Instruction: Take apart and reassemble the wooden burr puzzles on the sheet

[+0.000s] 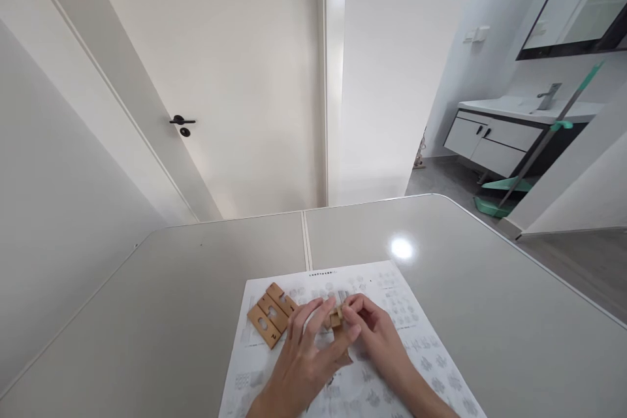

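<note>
A small wooden block piece (336, 321) with a square end is pinched between the fingertips of both hands, just above a printed sheet (416, 333). My left hand (304, 356) reaches round it from the left, thumb and fingers closed on it. From the right, the bent fingers of my right hand (376, 333) grip its other side. Another brown wooden part (345, 358) shows below the thumbs; whether it joins the block I cannot tell. Left of my left hand lie flat wooden slats (272, 315) with cut-out slots and dark numbers, side by side on the sheet.
The sheet, covered in small grey drawings, rests on a glossy grey table (171, 300) with a seam down its middle. Beyond the far edge stands a white door (255, 78) with a black handle (182, 121). At right are a washbasin cabinet (494, 137) and a green dustpan (494, 206).
</note>
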